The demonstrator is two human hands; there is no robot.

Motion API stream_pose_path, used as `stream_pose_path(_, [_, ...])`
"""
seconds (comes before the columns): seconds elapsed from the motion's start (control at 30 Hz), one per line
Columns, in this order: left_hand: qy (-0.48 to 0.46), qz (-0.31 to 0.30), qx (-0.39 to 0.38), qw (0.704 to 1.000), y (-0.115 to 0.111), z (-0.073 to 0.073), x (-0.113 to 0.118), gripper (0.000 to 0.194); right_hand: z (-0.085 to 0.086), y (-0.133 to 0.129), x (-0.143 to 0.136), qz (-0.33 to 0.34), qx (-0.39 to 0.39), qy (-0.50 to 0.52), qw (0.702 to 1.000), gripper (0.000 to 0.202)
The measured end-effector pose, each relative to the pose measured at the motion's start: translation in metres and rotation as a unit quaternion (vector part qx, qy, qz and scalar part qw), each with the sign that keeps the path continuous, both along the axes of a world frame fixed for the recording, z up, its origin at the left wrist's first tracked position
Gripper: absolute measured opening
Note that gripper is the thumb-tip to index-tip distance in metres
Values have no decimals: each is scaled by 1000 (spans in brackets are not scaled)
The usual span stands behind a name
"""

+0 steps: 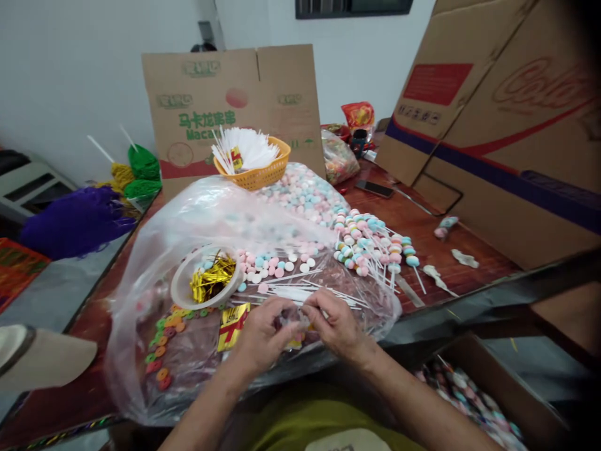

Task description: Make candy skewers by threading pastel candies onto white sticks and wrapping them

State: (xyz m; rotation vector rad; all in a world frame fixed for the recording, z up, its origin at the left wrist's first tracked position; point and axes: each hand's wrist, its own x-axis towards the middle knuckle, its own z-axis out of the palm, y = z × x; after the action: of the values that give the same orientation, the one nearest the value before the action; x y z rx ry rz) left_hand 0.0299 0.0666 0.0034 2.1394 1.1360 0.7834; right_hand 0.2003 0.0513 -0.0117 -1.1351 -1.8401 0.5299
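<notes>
From the head camera, a person works at a reddish-brown desk (446,254), the left hand (263,332) curled around a small clear wrapper (290,315) while the right hand (331,319) pinches its edge. The wrapper sits between the two hands, above the near edge of a clear plastic sheet (188,388); its contents are too blurred to tell. Just beyond lie loose white sticks (300,293), with a yellow-and-red packet (233,327) beside the left hand. A white bowl (176,285) holds gold strips (213,277); pastel candies on sticks (359,241) are heaped beyond the right hand.
</notes>
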Motion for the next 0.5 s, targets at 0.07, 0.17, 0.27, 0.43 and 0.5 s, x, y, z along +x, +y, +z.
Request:
stream_pose_path(0.07, [-2,10,-60,998,-7,-4,8,10,-6,-8,7,-2,-25,-3,1000,20])
stream_pose_path(0.17, [-38,17,-150,988,-11,-12,14,14,-11,-15,19,2,-53,-21,998,24])
stream_pose_path(0.27, [-60,16,-176,982,-10,-15,15,21,-6,-17,27,21,-125,18,992,21])
stream_pose_path(0.43, [-34,-47,-162,985,-4,-16,15,28,-1,-17,28,38,-181,60,981,14])
stream_pose_path(0.5, [-21,-46,-150,987,-4,-17,18,22,-9,-18,25,-3,-139,32,990,23])
